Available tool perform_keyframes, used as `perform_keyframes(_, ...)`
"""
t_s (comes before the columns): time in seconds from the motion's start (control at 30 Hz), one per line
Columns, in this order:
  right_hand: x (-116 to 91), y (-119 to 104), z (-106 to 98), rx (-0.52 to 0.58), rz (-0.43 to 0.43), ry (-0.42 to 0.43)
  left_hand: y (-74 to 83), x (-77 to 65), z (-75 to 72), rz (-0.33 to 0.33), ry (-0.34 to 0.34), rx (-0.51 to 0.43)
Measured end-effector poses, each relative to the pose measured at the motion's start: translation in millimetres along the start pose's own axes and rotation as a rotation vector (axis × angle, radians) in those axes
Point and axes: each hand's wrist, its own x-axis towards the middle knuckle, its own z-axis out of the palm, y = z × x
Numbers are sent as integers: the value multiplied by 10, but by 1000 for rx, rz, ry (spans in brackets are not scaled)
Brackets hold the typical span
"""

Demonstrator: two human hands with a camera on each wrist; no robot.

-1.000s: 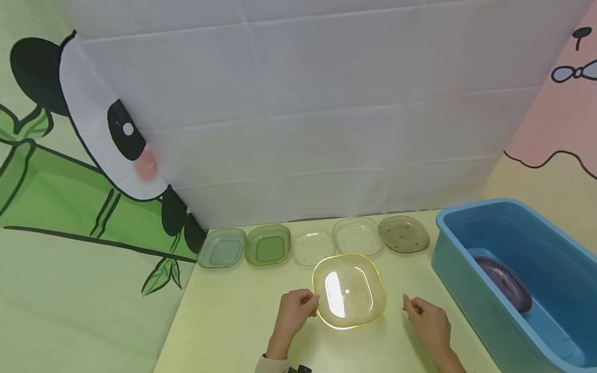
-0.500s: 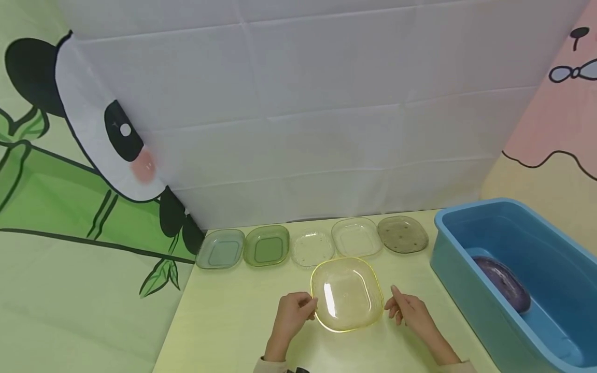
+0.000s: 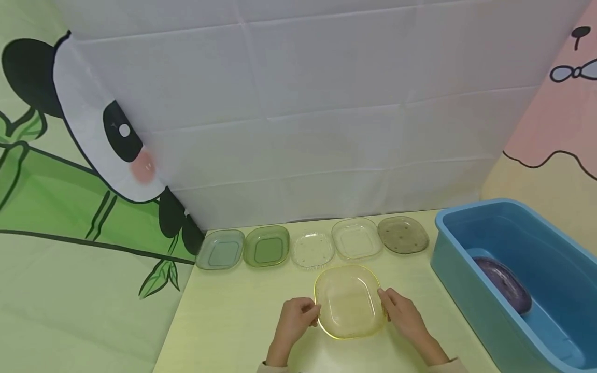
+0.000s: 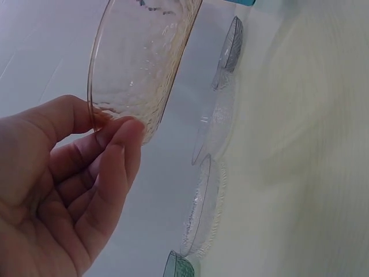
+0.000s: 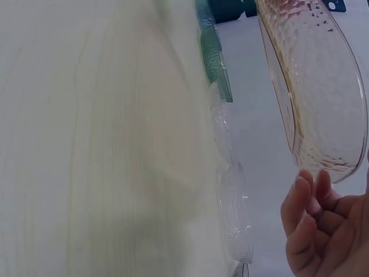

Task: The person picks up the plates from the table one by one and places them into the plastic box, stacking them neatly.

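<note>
A see-through yellow plate [image 3: 351,303], square with rounded corners, is held up above the table [image 3: 242,321] in the head view. My left hand [image 3: 295,318] pinches its left edge between thumb and fingers. On the opposite edge, my right hand [image 3: 404,315] has its thumb over the rim and its fingers bent beneath. From the left wrist, the plate's rippled side wall [image 4: 138,63] shows standing well off the tabletop. The right wrist view has my fingertips [image 5: 323,179] right at the plate's lower edge.
Along the table's back edge run a bluish plate [image 3: 221,249], a green plate [image 3: 267,246], two clear plates [image 3: 313,250] [image 3: 357,238] and a grey plate [image 3: 403,235]. A blue tub [image 3: 471,290] at the right contains a dark purple oval item [image 3: 503,285].
My right hand has come in from the right and taken hold of the plate's right edge. The yellow plate has shifted slightly nearer to me, in my left hand throughout.
</note>
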Motion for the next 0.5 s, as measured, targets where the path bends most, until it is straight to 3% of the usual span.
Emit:
perform_keyframes(0.17,-22,14,37,-65,-1,29,-4,-20,13,2,-15,6)
perform_keyframes(0.5,-42,31,42,-175,-93,49,-36,-50,65,-4,-3,14)
